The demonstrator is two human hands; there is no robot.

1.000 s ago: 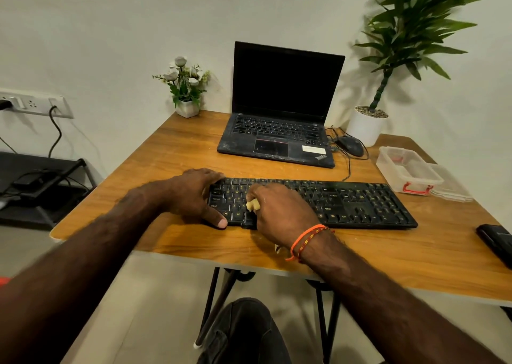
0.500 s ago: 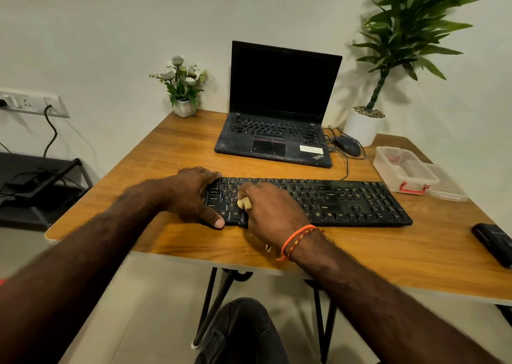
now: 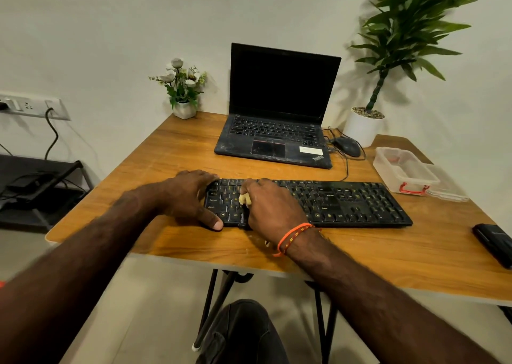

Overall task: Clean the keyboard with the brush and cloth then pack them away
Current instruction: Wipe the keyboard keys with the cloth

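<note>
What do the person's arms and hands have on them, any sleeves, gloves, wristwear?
Both forearms are bare: no sleeves, no gloves. The right hand has an orange braided thread band around its wrist, with loose ends trailing. The left hand and its wrist show nothing worn.

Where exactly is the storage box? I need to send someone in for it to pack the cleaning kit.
Start at the wooden table and go to its right side, just in front of the white pot of the tall plant. The clear plastic box sits there, beyond the right end of the black keyboard. It is the only see-through thing, with a red latch.
</note>
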